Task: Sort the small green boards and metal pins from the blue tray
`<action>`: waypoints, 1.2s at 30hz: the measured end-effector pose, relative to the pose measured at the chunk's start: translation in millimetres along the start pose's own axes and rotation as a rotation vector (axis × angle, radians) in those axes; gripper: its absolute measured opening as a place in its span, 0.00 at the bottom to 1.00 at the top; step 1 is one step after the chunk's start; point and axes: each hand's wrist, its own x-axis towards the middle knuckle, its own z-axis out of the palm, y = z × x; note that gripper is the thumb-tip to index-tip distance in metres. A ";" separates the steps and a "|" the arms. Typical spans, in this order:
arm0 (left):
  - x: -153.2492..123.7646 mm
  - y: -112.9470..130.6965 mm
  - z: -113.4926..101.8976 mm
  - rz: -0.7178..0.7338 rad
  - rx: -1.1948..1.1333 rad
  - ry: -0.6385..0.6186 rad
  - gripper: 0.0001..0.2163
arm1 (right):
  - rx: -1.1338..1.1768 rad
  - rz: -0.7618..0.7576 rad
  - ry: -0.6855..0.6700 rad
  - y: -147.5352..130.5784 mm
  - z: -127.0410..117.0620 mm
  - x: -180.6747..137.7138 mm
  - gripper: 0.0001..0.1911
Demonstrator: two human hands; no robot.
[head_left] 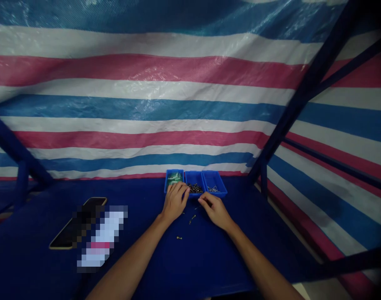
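Note:
Three small blue bins stand side by side at the back of a blue table (209,266): the left bin (174,176) holds greenish parts, the middle bin (195,183) dark metal pieces, the right bin (214,183) thin silvery pieces. My left hand (174,202) rests at the front edge of the left and middle bins, fingers curled down over the rim. My right hand (213,208) lies just in front of the middle bin, fingertips pinched together near the table. A few small screw-like parts (192,218) lie between and below my hands.
A dark phone (68,233) lies flat on the left of the table beside a blurred-out object (101,239). A striped blue, white and pink tarp (146,104) hangs behind. Dark blue frame bars (290,112) slant on the right and left.

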 end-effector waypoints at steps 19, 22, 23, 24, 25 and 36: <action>0.2 1.0 1.0 0.004 0.012 0.006 0.11 | 0.358 0.144 0.141 14.5 3.1 2.7 0.20; 0.4 0.9 0.8 0.005 0.013 0.005 0.11 | 0.406 0.139 0.115 12.3 3.3 4.2 0.19; 0.5 1.0 0.7 0.006 0.013 0.006 0.11 | 0.420 0.140 0.117 11.8 3.5 4.7 0.19; 0.5 1.2 0.5 0.006 0.013 0.007 0.11 | 0.435 0.142 0.120 11.7 3.9 5.2 0.20; 0.6 1.3 0.4 0.006 0.013 0.007 0.11 | 0.450 0.144 0.124 12.0 4.3 5.6 0.20; 0.6 1.4 1.0 0.010 0.027 0.003 0.10 | 0.484 0.175 0.178 19.3 6.2 7.4 0.21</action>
